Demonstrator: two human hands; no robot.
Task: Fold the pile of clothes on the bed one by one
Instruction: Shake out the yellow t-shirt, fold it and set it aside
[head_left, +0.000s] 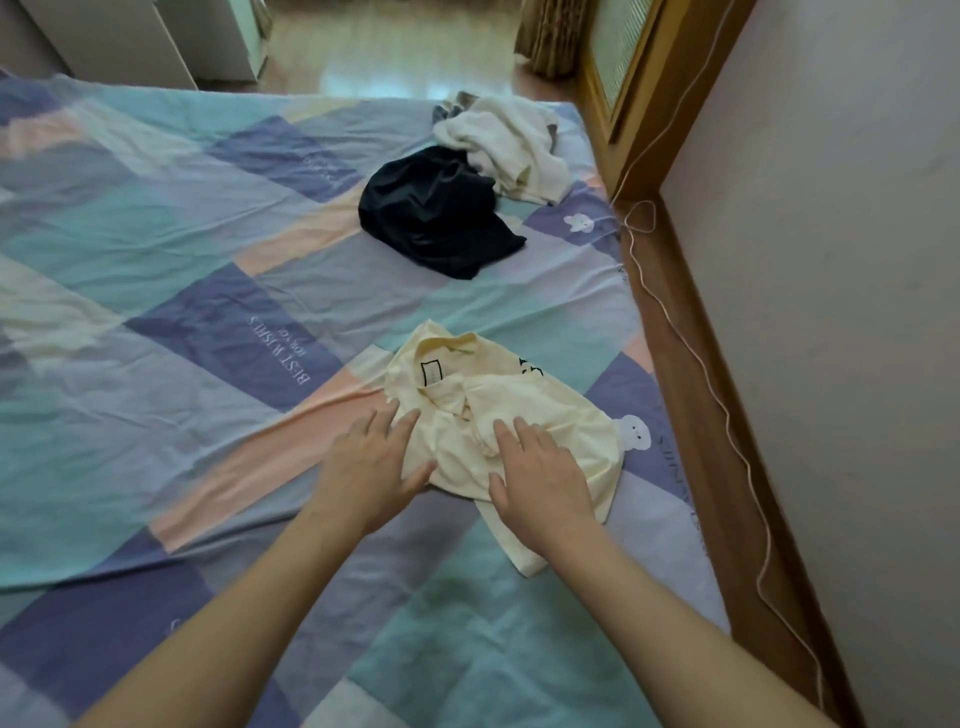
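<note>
A cream shirt (498, 415) lies on the bed (156, 249), near the right edge of it, partly folded into a small bundle. Its collar with a small label points away from the person, and one narrow part of the cloth sticks out toward the person at the lower side.

The left hand (371, 467) rests flat on the left edge of the shirt. Its fingers are straight and a little spread, and the thumb touches the cloth; the grip is open, it holds nothing. The right hand (540, 478) lies flat on the middle of the shirt, palm down, fingers straight and pressing the cloth. This grip is also open. Both forearms are bare.

Farther away on the bed is a dark garment (436, 213), crumpled in a heap. Just behind it, touching it, lies a white garment (504, 145), also crumpled, with a bit of grey cloth (457, 104) showing at its far side. These are well apart from the cream shirt.

The bed has a sheet with big squares of blue, purple, pink and pale yellow, with small white bears and some white letters printed on it. To the right of the bed runs a brown wooden frame (691, 332), and a thin white cord (727, 405) lies along it. Next to it is a plain light wall (841, 260).
</note>
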